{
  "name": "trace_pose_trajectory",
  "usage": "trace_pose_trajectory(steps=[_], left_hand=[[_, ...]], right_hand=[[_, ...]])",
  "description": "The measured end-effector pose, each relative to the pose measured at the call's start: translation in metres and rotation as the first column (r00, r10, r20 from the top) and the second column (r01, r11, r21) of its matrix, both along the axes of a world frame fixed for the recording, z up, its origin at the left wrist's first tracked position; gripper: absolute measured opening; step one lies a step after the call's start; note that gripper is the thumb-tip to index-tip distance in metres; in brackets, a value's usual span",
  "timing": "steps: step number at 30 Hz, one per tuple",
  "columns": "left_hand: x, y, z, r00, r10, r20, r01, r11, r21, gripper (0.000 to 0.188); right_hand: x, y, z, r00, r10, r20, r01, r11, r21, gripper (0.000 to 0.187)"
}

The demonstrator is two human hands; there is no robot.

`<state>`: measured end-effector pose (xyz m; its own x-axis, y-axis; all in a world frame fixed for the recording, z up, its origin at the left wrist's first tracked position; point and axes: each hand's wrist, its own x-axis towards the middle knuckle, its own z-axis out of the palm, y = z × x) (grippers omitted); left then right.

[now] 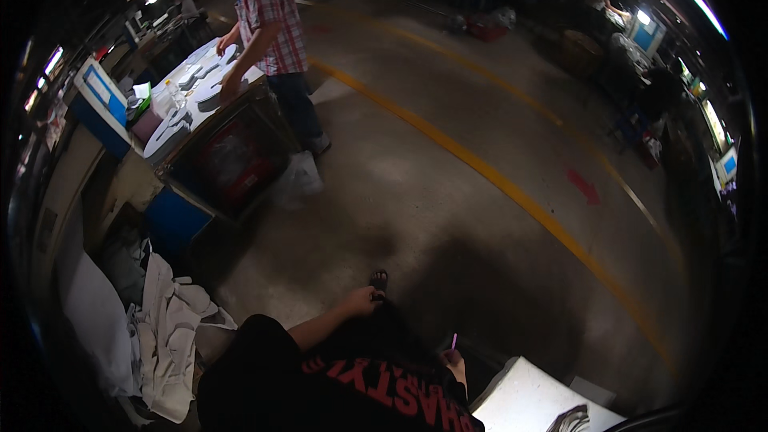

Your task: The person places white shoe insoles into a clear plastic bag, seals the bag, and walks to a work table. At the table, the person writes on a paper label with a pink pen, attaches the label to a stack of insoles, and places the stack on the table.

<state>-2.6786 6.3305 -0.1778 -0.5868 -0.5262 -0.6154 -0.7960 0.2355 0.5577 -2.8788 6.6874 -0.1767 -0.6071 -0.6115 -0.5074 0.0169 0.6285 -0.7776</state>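
My right hand (456, 367) is closed around a slim pink pen (454, 342), which points upward from the fist. Beside that hand, at the lower right, is a white tabletop (516, 392) bearing a bundle of grey curved pieces (570, 419). My left hand (360, 301) hangs in front of my dark clothing with its fingers curled. Something small and dark shows at its fingertips, too dim to name. Just beyond it, a sandalled foot (379, 279) is on the floor.
At the upper left a person in a checked shirt (270, 20) handles grey cut pieces on a white-topped table (200, 117). Crumpled pale fabric (170, 328) is heaped at the lower left. A plastic bag (301, 178) lies by the table. A yellow line (468, 158) crosses the floor.
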Motion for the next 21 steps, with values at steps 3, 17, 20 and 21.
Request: trace_pose_trajectory(steps=[3,17,20,21], left_hand=[[-0.008,-0.055,0.010,0.987,0.162,-0.013,-0.162,0.986,-0.035,0.046],[0.101,-0.215,-0.113,0.828,0.500,0.254,-0.476,0.866,-0.154,0.036],[0.103,-0.211,-0.129,0.823,0.400,0.404,-0.422,0.906,-0.037,0.039],[0.095,-0.211,-0.130,0.792,0.466,0.394,-0.488,0.871,-0.050,0.038]], right_hand=[[-0.044,-0.077,-0.036,0.949,0.107,-0.296,-0.121,0.992,-0.027,0.018],[-0.221,-0.370,-0.106,0.958,0.280,0.063,-0.286,0.914,0.288,0.031],[-0.272,-0.336,-0.137,0.910,0.382,0.163,-0.407,0.899,0.163,0.035],[-0.289,-0.333,-0.143,0.905,0.360,0.229,-0.413,0.873,0.261,0.033]])
